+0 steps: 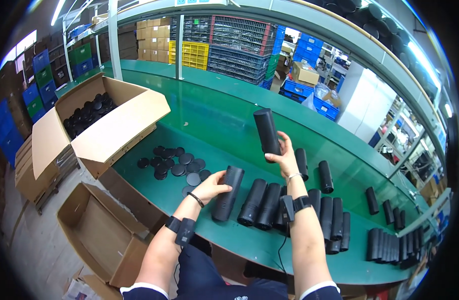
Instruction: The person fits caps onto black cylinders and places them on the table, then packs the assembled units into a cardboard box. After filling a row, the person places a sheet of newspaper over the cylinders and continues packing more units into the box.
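Your right grip (285,161) holds a far black cylinder (266,129) low; your left grip (209,189) clasps a near black cylinder (227,202). Both seem stiff, maybe slippery: hold mid-body.

Black cylinder (266,130) aloft, second cylinder (231,197) lower

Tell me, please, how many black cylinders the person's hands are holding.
2: one black cylinder in the left hand, right of the scattered black discs; another cylinder in the right hand, farther forward. Neither is hidden, though each hand covers part.
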`<act>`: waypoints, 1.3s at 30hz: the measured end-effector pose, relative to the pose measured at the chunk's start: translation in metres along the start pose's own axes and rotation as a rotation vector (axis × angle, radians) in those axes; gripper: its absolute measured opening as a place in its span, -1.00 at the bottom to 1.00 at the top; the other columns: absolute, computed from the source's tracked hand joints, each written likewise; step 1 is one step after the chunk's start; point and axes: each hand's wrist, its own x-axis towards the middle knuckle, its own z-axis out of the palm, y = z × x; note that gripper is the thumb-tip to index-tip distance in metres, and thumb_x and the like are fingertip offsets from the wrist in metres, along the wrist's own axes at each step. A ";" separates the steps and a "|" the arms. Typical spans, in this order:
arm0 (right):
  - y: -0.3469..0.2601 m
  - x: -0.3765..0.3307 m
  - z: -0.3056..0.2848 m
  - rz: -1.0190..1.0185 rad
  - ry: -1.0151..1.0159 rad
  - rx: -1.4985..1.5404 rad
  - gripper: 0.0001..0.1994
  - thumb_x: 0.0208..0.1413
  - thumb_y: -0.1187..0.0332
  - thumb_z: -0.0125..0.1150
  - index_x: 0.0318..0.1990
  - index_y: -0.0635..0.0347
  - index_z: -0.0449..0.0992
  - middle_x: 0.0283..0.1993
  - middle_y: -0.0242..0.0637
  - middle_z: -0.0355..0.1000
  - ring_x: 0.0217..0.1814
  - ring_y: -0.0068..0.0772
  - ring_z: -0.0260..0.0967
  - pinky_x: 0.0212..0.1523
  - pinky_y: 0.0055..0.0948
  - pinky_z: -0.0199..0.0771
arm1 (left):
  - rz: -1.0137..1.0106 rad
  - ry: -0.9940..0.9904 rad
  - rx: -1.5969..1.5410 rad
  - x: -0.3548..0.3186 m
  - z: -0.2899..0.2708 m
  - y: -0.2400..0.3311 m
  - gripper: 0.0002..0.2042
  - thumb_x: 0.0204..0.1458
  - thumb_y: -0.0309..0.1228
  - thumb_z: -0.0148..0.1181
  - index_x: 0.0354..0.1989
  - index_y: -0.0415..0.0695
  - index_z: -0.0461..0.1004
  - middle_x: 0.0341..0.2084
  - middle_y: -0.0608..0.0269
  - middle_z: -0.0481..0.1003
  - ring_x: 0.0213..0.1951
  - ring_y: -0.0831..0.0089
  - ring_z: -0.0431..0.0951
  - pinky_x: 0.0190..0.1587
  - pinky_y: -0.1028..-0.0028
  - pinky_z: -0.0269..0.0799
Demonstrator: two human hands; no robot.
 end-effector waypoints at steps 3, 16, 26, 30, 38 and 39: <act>0.023 0.024 -0.018 0.159 0.138 -0.347 -0.23 -0.17 0.37 0.40 0.25 -0.10 0.14 -0.06 -0.10 0.44 -0.02 -0.21 0.44 -0.04 -0.28 0.47 | 0.065 -0.045 -0.101 -0.024 0.013 0.022 -0.27 -0.17 -0.59 0.25 0.25 -0.21 0.06 0.08 0.17 0.27 0.08 0.41 0.34 0.15 0.41 0.26; 0.058 0.040 -0.005 0.322 0.047 -1.483 -0.35 -0.07 0.16 0.30 0.24 0.01 0.27 0.12 0.05 0.34 0.18 0.07 0.27 0.23 -0.17 0.26 | 0.404 0.069 0.356 -0.092 0.046 0.020 -0.20 -0.17 -0.45 0.38 0.24 -0.08 0.00 0.01 0.25 0.24 0.10 0.43 0.27 0.18 0.39 0.15; -0.047 -0.130 0.086 0.386 -0.506 0.143 -0.80 0.03 0.43 0.31 -0.19 0.23 0.48 -0.42 -0.45 0.44 -0.44 -0.69 0.37 -0.50 -0.70 0.41 | 0.544 0.186 0.500 -0.110 0.080 0.015 -0.34 -0.12 -0.35 0.38 0.16 -0.20 0.18 0.02 0.12 0.28 0.13 0.30 0.27 0.16 0.35 0.19; -0.039 -0.153 0.083 0.348 -0.410 0.279 -0.80 0.00 0.49 0.31 -0.21 0.24 0.46 -0.40 -0.45 0.41 -0.43 -0.69 0.35 -0.49 -0.70 0.42 | 0.615 0.276 0.568 -0.115 0.094 0.005 -0.47 -0.08 -0.25 0.27 0.03 -0.21 0.25 -0.05 0.07 0.31 0.04 0.15 0.29 0.14 0.25 0.12; -0.045 -0.167 0.087 0.283 -0.420 0.124 -0.89 0.01 0.48 0.32 -0.31 0.22 0.52 -0.47 -0.46 0.43 -0.50 -0.72 0.34 -0.51 -0.69 0.34 | 0.600 0.235 0.513 -0.126 0.090 -0.002 -0.55 -0.05 -0.34 0.25 0.00 -0.20 0.27 -0.05 0.08 0.32 0.06 0.26 0.31 0.14 0.33 0.20; -0.045 -0.167 0.087 0.300 -0.446 0.132 -0.89 0.02 0.47 0.32 -0.31 0.22 0.52 -0.48 -0.46 0.43 -0.50 -0.71 0.35 -0.50 -0.69 0.36 | 0.559 0.209 0.456 -0.128 0.089 -0.001 -0.55 -0.05 -0.34 0.26 0.00 -0.20 0.28 -0.03 0.08 0.32 0.08 0.29 0.30 0.15 0.34 0.20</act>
